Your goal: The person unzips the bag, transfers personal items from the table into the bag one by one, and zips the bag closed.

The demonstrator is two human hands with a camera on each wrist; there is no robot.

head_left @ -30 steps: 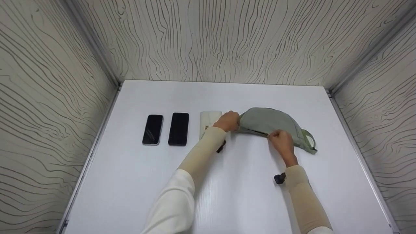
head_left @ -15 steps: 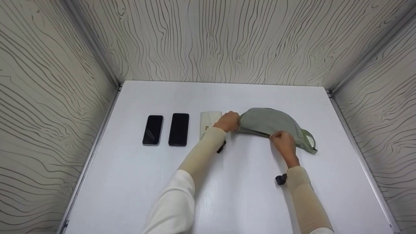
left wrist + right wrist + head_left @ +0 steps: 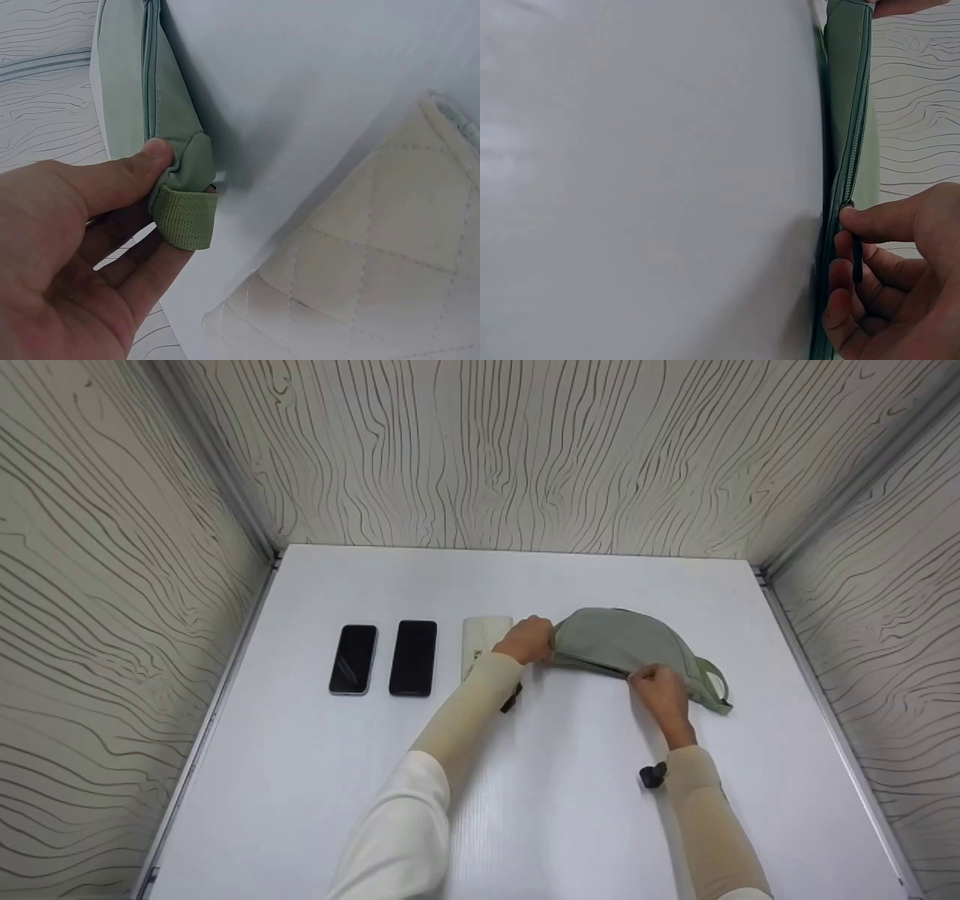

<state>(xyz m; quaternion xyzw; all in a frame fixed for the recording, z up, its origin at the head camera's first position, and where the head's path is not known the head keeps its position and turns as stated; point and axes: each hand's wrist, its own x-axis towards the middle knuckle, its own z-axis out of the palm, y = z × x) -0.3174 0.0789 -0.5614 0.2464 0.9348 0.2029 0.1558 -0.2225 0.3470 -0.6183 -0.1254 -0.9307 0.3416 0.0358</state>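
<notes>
A grey-green waist bag (image 3: 622, 637) lies on the white table, right of the middle, with its curved side away from me. At its left end my left hand (image 3: 527, 640) grips the corner; in the left wrist view the thumb presses the fabric above a green webbing loop (image 3: 185, 219). Along the near edge my right hand (image 3: 660, 691) pinches the zipper pull. The right wrist view has the dark pull tab (image 3: 857, 261) hanging between thumb and curled fingers, and zipper teeth (image 3: 857, 127) run from there toward the left hand.
Beside the left forearm lies a cream quilted pouch (image 3: 480, 631), partly covered by that arm. Two black-screened phones, one nearer the pouch (image 3: 412, 658) and one farther left (image 3: 352, 660), lie flat. Patterned walls (image 3: 480, 457) enclose the table at the back and sides.
My right hand has slid a little to the right along the bag's near edge with the zipper pull. The left hand stays at the bag's left end.
</notes>
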